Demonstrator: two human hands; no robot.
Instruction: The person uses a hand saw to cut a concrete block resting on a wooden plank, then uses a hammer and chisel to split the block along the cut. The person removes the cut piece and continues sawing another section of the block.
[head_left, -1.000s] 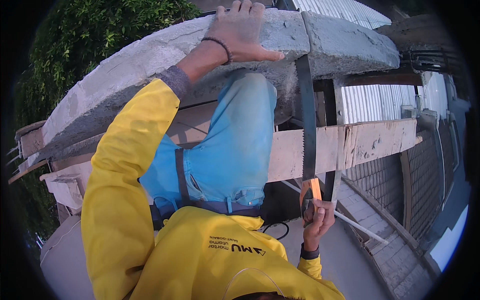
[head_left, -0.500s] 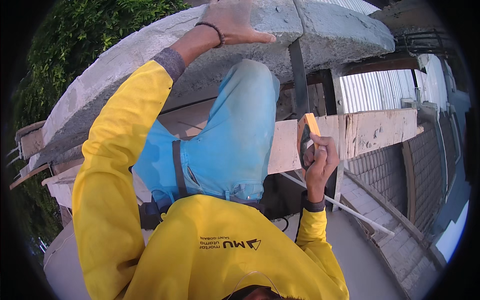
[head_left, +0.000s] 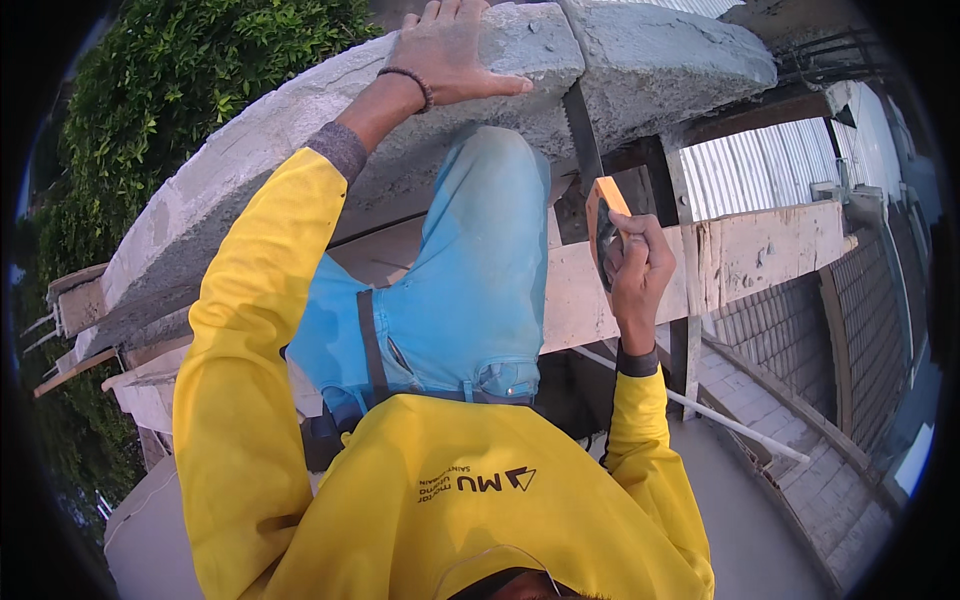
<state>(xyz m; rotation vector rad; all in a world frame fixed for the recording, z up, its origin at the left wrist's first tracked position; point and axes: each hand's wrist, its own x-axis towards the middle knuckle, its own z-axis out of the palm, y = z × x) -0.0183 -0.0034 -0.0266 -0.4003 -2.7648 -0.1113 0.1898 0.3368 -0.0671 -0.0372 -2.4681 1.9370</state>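
A thick, rough grey slab (head_left: 240, 165) with a curved look spans the far side. My left hand (head_left: 445, 62) lies on its top, fingers spread and thumb pointing right, just left of a narrow slit. In that slit runs the dark blade of a handsaw (head_left: 583, 130). My right hand (head_left: 640, 268) is closed around the saw's orange and black handle, on the near side of the slab. The far end of the blade is out of sight. My bent leg in blue trousers (head_left: 490, 200) rests against the near side of the slab.
Below the saw a pale wooden board (head_left: 770, 250) crosses to the right, by an upright dark metal post (head_left: 690, 350). A white pipe (head_left: 740, 428) slopes beneath it. Corrugated sheets (head_left: 765, 170) and tiled roofs (head_left: 770, 345) lie to the right, leafy branches (head_left: 190, 90) to the left.
My right hand has pushed the saw away from me, deeper through the slit. The left hand stays pressed on the slab. The whole view has shifted slightly.
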